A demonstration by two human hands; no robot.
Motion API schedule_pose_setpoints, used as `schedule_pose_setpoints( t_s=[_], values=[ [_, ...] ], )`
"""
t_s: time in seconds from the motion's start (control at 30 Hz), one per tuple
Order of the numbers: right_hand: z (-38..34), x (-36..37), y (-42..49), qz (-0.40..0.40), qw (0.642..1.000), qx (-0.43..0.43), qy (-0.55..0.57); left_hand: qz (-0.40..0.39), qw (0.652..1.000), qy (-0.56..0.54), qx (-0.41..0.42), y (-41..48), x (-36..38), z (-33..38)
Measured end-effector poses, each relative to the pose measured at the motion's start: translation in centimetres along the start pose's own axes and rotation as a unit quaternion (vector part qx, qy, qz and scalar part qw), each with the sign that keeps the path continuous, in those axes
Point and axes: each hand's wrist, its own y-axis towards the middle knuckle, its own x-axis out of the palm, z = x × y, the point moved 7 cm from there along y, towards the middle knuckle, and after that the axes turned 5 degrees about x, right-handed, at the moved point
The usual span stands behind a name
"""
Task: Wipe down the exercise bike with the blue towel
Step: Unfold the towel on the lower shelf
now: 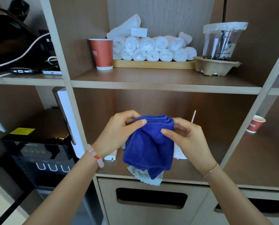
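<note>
A tall wooden shelving unit [151,86] fills the wall in front of the person, divided into open compartments, with slotted cabinet doors [151,198] along the bottom. In the left compartments sit dark electronics: a black appliance [36,148] with a yellow label on top, and above it a black device with a white cable [20,56] looped across.

On the upper middle shelf a wooden tray [153,64] carries two rows of rolled white towels [153,48], with a few folded white ones piled on top. Just left of the tray stands a red paper cup [101,53], upright. To the right, a clear plastic cup [220,43] with a sealed top sits in a cardboard carrier [216,65]. A smaller red cup [255,123] stands in the right-hand compartment, one level down.

The blue towel [149,146] is held up in front of the lower middle compartment — folded in layers at the top, the rest hanging loose. The left hand [119,132] grips the upper left edge, thumb pressed on the front. The right hand [187,138] pinches the upper right edge, thumb on the cloth. A pale grey cloth [145,177] with a zigzag edge lies on the shelf below the towel — partly overhanging the front lip.

Left wrist: a pink bead bracelet [95,155]. Right wrist: a thin chain [211,171].
</note>
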Motion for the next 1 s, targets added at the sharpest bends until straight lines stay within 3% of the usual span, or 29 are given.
schedule_pose_setpoints(
  t_s=[0.1, 0.27, 0.4, 0.57, 0.8, 1.0],
  values=[
    [-0.9, -0.2, 0.4, -0.003, 1.000, -0.003, 0.012, -0.050, 0.999, -0.002, 0.006, -0.2, 0.0, 0.6],
    [-2.9, -0.3, 1.0, -0.006, 1.000, -0.028, 0.007, -0.071, 0.997, -0.021, 0.022, -0.8, -0.4, 1.7],
    [-3.9, -0.7, 1.4, -0.008, 0.999, -0.024, 0.023, -0.110, 0.992, -0.056, -0.008, -1.2, -0.7, 1.0],
    [-3.7, -1.9, 1.9, 0.015, 0.993, 0.016, 0.114, -0.181, 0.982, 0.017, -0.048, -2.4, -0.1, -0.7],
    [-4.5, -3.9, 3.0, 0.048, 0.989, 0.038, 0.135, -0.058, 0.998, -0.027, -0.004, -0.7, -3.8, 0.6],
    [-6.4, -4.8, 4.4, 0.052, 0.996, 0.022, 0.073, 0.027, 0.997, -0.057, 0.049, 1.9, -6.4, 4.0]
  ],
)
